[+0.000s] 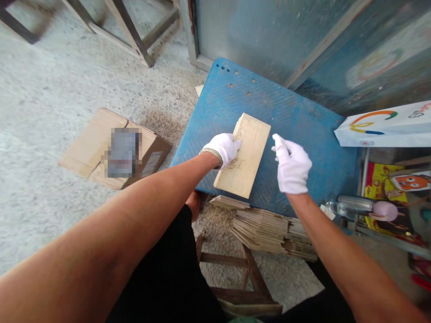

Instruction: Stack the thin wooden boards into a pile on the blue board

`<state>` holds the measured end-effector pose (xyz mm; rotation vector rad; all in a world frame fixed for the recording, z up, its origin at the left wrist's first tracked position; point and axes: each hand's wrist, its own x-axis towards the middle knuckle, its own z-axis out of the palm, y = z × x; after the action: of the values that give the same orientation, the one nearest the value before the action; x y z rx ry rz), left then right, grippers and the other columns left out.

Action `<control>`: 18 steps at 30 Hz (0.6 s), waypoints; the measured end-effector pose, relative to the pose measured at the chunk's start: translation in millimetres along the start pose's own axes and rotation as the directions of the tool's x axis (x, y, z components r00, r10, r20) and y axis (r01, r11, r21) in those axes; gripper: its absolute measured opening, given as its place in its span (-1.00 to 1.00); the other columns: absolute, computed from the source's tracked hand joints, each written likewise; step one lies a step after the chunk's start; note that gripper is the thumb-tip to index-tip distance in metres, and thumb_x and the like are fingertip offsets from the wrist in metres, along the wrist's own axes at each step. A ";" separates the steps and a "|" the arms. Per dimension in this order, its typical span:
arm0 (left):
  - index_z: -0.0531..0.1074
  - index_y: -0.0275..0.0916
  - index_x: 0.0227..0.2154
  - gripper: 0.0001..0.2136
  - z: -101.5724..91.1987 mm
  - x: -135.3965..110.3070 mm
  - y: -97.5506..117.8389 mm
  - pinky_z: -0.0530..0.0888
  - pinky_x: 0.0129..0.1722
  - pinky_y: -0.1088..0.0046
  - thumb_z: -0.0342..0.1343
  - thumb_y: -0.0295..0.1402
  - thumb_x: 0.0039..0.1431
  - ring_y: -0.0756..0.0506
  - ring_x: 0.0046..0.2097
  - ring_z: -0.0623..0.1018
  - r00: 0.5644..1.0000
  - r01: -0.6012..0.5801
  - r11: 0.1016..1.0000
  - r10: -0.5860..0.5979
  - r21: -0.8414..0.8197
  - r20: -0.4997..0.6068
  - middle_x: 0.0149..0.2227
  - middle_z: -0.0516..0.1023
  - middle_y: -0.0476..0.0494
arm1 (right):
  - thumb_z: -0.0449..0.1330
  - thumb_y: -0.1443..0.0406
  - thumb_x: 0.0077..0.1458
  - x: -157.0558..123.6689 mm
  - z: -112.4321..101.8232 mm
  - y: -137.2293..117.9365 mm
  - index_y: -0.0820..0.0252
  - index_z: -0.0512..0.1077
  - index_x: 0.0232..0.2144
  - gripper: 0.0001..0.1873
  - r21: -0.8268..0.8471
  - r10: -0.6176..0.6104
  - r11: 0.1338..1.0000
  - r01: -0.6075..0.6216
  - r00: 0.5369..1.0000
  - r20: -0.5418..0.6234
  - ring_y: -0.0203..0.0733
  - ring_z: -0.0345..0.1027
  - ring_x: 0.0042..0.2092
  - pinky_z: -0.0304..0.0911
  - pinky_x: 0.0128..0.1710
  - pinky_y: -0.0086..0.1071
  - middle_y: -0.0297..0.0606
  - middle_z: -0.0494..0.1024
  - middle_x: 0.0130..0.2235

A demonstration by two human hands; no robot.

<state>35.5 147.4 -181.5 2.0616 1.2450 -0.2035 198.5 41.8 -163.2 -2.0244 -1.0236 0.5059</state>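
Head camera shows a pale wooden board (249,154), rough-edged and dark-speckled, lying on a blue panel (296,112). The gloved left hand (222,149) lies on its edge, grip unclear; the gloved right hand (292,165) hangs apart, just beside it.

Gloved left hand (222,150) on wood board (247,154), right hand (292,165) beside.

A blue perforated panel (215,107) lies slanted, its far end near a metal-framed glass pane (249,31). A stack of thin wooden slats (262,231) sits just past its near edge, beside a wooden stool frame (235,278). A cardboard box (90,152), partly blurred, rests on the concrete floor (50,89) left of the panel. A white paper bag (384,128) overlaps the right corner, above a plastic bottle (350,206).
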 end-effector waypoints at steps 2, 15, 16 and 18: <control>0.43 -0.36 -0.10 -0.54 0.7 -0.8 -1.3 0.39 -0.08 0.34 -0.21 -0.12 0.27 -0.21 -0.10 0.50 1.000 -0.005 1.000 0.005 -0.004 -0.005 -0.14 0.52 -0.33 | 0.11 0.09 0.18 -48.9 -10.5 11.0 0.16 0.51 -0.09 -0.63 -0.188 -0.095 0.977 0.102 0.995 0.043 -0.22 0.39 -0.26 0.29 -0.15 -0.31 -0.21 0.55 -0.22; 0.44 -0.34 -0.16 -0.56 -4.4 -14.5 -2.6 0.38 -0.11 0.37 -0.26 -0.14 0.29 -0.18 -0.14 0.50 0.999 -0.042 0.999 0.043 0.030 -0.013 -0.20 0.51 -0.27 | 0.07 0.17 0.24 -198.6 15.3 76.2 0.23 0.22 0.19 -0.48 -0.611 -0.228 0.603 0.512 0.845 0.484 -0.06 0.26 -0.19 0.14 -0.18 -0.22 -0.14 0.47 -0.23; 0.44 -0.33 -0.16 -0.56 -5.4 -16.1 -2.6 0.38 -0.11 0.37 -0.26 -0.14 0.29 -0.18 -0.14 0.50 0.999 -0.035 0.999 0.036 0.028 -0.014 -0.20 0.51 -0.27 | 0.07 0.17 0.24 -196.5 17.2 76.0 0.23 0.22 0.19 -0.48 -0.625 -0.214 0.588 0.514 0.843 0.493 -0.05 0.25 -0.20 0.13 -0.20 -0.21 -0.14 0.46 -0.23; 0.44 -0.33 -0.17 -0.56 -7.6 -19.0 -2.5 0.38 -0.10 0.38 -0.26 -0.14 0.29 -0.18 -0.14 0.50 1.000 -0.019 1.000 0.020 0.022 -0.018 -0.20 0.51 -0.26 | 0.06 0.18 0.24 -193.2 19.1 76.8 0.24 0.21 0.19 -0.49 -0.634 -0.206 0.573 0.519 0.840 0.501 -0.04 0.23 -0.20 0.11 -0.21 -0.20 -0.12 0.44 -0.21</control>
<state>21.8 139.5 -168.2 2.0975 1.2384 -0.1897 109.0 -132.1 -236.3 -2.3345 -2.1481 0.2384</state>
